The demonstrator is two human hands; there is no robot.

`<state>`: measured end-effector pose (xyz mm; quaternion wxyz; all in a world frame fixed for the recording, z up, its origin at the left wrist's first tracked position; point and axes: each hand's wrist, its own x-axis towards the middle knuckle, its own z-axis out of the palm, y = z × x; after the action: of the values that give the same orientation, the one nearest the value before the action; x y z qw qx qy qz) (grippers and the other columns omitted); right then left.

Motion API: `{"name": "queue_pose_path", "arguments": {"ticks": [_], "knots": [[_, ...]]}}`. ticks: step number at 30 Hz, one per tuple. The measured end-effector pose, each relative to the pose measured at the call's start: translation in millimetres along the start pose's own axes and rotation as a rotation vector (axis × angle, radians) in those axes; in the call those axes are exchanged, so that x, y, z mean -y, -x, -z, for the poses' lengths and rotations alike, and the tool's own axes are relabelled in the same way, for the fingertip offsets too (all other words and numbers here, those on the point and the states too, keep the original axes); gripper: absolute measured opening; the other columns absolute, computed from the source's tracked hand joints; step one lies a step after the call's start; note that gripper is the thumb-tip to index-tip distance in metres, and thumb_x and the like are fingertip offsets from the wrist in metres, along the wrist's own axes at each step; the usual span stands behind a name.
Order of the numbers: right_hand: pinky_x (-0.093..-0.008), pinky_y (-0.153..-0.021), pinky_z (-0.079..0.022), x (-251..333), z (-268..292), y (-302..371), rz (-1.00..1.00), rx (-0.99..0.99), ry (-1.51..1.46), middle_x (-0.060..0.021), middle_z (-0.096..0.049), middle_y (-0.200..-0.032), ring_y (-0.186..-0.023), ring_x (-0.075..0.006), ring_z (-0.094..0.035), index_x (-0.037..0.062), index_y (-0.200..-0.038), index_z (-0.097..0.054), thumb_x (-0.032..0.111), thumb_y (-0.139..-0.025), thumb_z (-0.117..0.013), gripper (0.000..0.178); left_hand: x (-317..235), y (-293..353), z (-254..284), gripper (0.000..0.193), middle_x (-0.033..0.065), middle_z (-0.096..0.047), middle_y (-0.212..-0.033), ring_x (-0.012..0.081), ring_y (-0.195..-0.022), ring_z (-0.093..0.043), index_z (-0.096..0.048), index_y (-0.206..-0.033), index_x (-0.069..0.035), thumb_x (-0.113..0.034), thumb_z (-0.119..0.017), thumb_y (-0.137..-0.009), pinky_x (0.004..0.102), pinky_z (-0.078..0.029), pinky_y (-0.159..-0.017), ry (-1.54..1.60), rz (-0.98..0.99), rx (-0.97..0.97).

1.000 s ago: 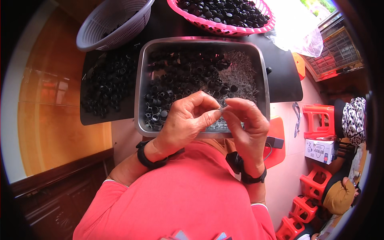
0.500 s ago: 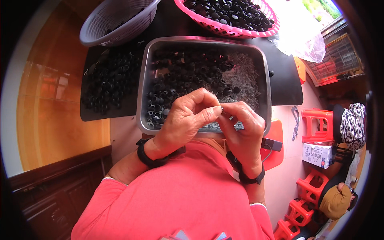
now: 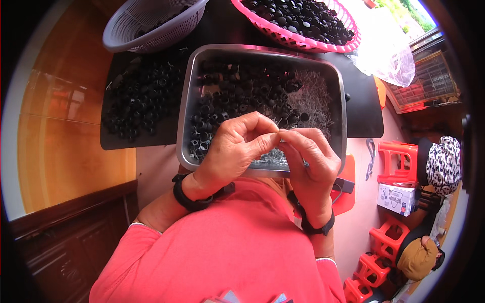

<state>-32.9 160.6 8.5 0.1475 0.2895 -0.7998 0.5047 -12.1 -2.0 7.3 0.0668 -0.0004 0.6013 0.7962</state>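
Observation:
Both hands meet above the near part of a steel tray [image 3: 185,108], thumbs and fingertips pinched together. My left hand [image 3: 237,139] is closed, its thumb and forefinger touching the tips of my right hand [image 3: 313,154], which is closed too. Whatever sits between the fingertips is too small and covered to name. Under the hands, the tray holds many small black ring-shaped plastic parts [image 3: 202,134] on its left and middle. A heap of thin clear pin-like pieces [image 3: 313,96] fills its right side.
Loose black parts [image 3: 144,101] lie piled on the black table [image 3: 361,108] left of the tray. Behind stand a grey-white basket [image 3: 134,30] and a pink basket [image 3: 268,31] of black round caps [image 3: 308,22]. Red stools [image 3: 396,161] and a white box [image 3: 396,198] line the right.
The fingertips have drawn closer together, and a small glinting bit between them no longer shows. My right hand shifted slightly right. The view has moved a little, shifting the tray rightward.

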Motion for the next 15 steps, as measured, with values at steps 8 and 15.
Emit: {"name": "queue_pose_path", "arguments": {"ticks": [8, 15], "knots": [[-0.0226, -0.061, -0.046, 0, 3, 0, -0.259, -0.054, -0.283, -0.0071, -0.06, -0.084, -0.072, -0.0127, -0.058, 0.0007, -0.099, -0.064, -0.012, -0.078, -0.06, 0.025, 2, -1, 6, 0.029, 0.0054, -0.065, -0.097, 0.0086, -0.087, -0.06, -0.056, -0.112, -0.003, -0.002, -0.064, -0.084, 0.0225, -0.049, -0.077, 0.057, -0.004, -0.004], [-0.0195, -0.065, -0.046, 11, -4, 2, -0.43, -0.099, -0.581, -0.0045, -0.059, -0.084, -0.076, -0.0083, -0.056, -0.0019, -0.094, -0.063, -0.011, -0.08, -0.062, 0.016, 4, 4, 3, 0.044, 0.0094, -0.064, -0.097, 0.0118, -0.09, -0.062, -0.048, -0.12, -0.002, 0.007, -0.064, -0.08, 0.0235, -0.052, -0.08, -0.113, -0.096, -0.042]]}}
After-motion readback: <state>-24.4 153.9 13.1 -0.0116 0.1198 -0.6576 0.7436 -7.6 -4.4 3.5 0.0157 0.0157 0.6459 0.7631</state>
